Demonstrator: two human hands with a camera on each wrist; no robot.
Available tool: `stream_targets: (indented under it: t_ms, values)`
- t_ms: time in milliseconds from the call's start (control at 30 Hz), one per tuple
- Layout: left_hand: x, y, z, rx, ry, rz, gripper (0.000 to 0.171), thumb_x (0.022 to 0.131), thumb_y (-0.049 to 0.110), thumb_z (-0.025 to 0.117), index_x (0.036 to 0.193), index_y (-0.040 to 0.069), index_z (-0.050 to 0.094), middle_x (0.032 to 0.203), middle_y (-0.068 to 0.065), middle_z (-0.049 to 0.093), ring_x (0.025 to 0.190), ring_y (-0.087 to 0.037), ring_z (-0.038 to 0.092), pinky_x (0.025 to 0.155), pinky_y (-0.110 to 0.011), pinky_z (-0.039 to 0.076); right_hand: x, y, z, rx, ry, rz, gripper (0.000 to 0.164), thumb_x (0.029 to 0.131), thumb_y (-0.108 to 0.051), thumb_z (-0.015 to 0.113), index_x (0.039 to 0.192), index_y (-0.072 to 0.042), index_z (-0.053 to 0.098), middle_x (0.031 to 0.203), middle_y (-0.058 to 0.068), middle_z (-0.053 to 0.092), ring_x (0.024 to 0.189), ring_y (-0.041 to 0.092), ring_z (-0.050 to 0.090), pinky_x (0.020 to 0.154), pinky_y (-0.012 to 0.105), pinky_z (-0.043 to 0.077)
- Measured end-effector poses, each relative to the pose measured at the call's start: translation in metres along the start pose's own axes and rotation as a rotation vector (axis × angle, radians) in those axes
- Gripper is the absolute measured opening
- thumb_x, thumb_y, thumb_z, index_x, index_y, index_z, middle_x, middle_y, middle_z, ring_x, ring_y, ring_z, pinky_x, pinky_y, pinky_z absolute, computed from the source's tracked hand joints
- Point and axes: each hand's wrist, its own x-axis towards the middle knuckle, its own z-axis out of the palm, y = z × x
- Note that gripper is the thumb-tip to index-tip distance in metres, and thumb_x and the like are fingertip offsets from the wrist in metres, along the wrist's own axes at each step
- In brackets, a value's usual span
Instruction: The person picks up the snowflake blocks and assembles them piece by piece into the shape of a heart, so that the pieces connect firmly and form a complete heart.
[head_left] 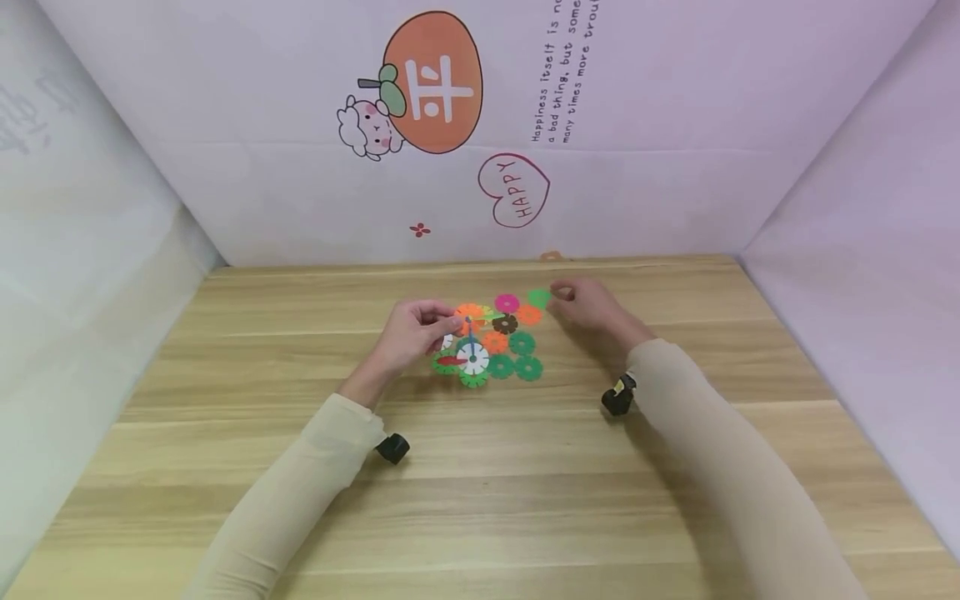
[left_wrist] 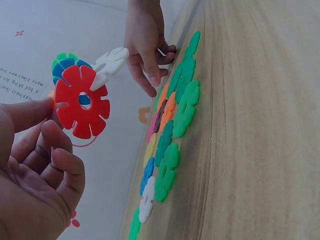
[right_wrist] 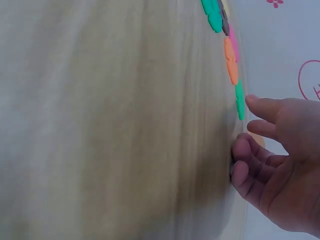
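My left hand point(head_left: 420, 329) pinches the edge of a joined cluster of slotted discs point(left_wrist: 80, 80) between thumb and fingertip, the lower fingers loosely curled and clear of it. The cluster hangs above the table point(head_left: 480, 467) at three o'clock from that hand. I judge it very light, stiff and a bit slick, its slotted joints apt to twist loose — best gripped on a rim near a joint. Next come the loose discs point(head_left: 522, 343), lying flat and thin; an edge should lift easier than a face. A green disc point(head_left: 538, 297) lies between one and two o'clock of that spread. At its three o'clock, my right hand point(head_left: 588, 304) holds nothing: thumb and forefinger apart just beside it — touching or not, I can't tell.
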Motion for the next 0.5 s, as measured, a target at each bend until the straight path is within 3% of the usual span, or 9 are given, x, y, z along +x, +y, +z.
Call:
stream_targets:
  t_ms: [167,500]
  values:
    - [-0.0014,0.0013,0.0006,0.017,0.008,-0.017,0.016,0.095,0.009,0.071,0.1,-0.005,0.072,0.089,-0.023,0.071,0.052,-0.014,0.043,0.047,-0.022,0.035,0.0057,-0.0058,0.0003,-0.038,-0.029,-0.003,0.048,0.099,-0.02,0.062,0.142,0.001,0.052,0.137,0.025,0.057,0.123,0.042,0.055,0.105,0.055,0.042]
    - [-0.0025,0.0004,-0.0005,0.016,0.018,-0.013,0.013,0.095,0.008,0.071,0.1,-0.004,0.072,0.091,-0.026,0.071,0.053,-0.016,0.043,0.046,-0.021,0.035,0.0081,-0.0103,-0.0024,0.047,-0.031,0.088,0.041,0.094,-0.013,0.069,0.128,0.003,0.055,0.12,0.025,0.059,0.112,0.04,0.056,0.098,0.052,0.046]
